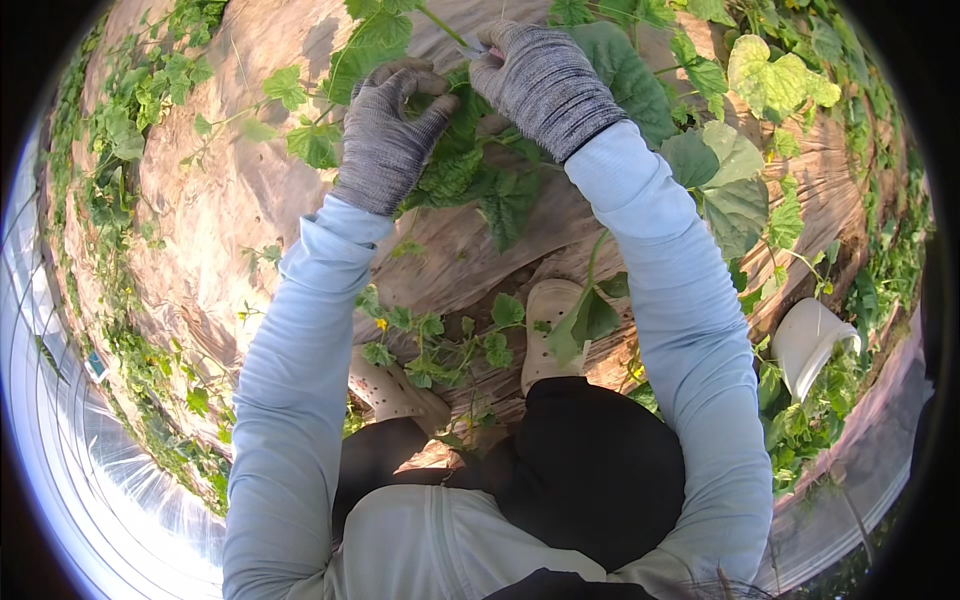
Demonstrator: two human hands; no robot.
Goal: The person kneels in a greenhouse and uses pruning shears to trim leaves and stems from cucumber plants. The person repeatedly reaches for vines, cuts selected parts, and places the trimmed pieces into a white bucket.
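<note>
Both hands wear grey knitted gloves and are raised over a leafy vine plant on film-covered ground. My left hand is at the plant's left side, its fingers curled with a gap between thumb and fingertips; whether it pinches a thin stem is unclear. My right hand is closed around something small, and a pale, shiny piece shows at its fingertips against a green stem. The kind of item cannot be told. Large leaves lie just right of and behind my right hand.
A white plastic container lies tipped among vines at the right. Light clogs are on my feet below the hands, with small vines around them. Rows of vines run along the left, beside pale ground film. Clear sheeting curves at the left rim.
</note>
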